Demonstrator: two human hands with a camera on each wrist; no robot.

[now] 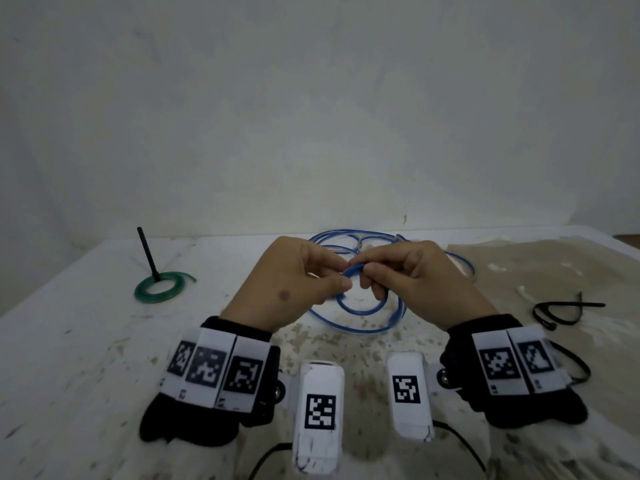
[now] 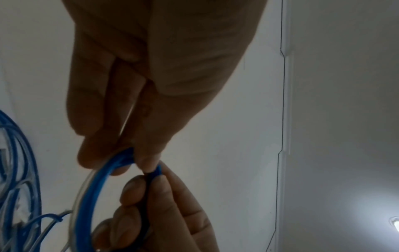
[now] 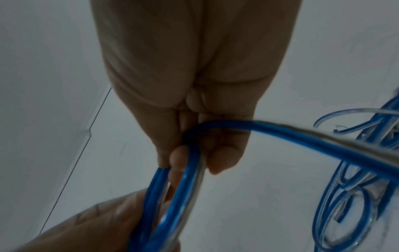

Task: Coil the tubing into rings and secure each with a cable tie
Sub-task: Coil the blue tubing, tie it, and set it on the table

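Blue tubing (image 1: pixel 360 311) lies in loose loops on the white table, with more of it behind my hands. My left hand (image 1: pixel 332 277) and right hand (image 1: pixel 367 275) meet above the table's middle and both pinch a small loop of the blue tubing (image 2: pixel 95 191) between fingers and thumb. In the right wrist view the blue tubing (image 3: pixel 185 173) bends round my right fingertips (image 3: pixel 220 160) and runs off to the right. A finished green coil (image 1: pixel 157 288) lies at the left with a black cable tie (image 1: pixel 149 254) standing up from it.
Loose black cable ties (image 1: pixel 561 311) lie at the right on a stained brown patch. Another black tie (image 1: pixel 580 367) curls beside my right wrist. A pale wall stands close behind the table (image 1: pixel 86 341).
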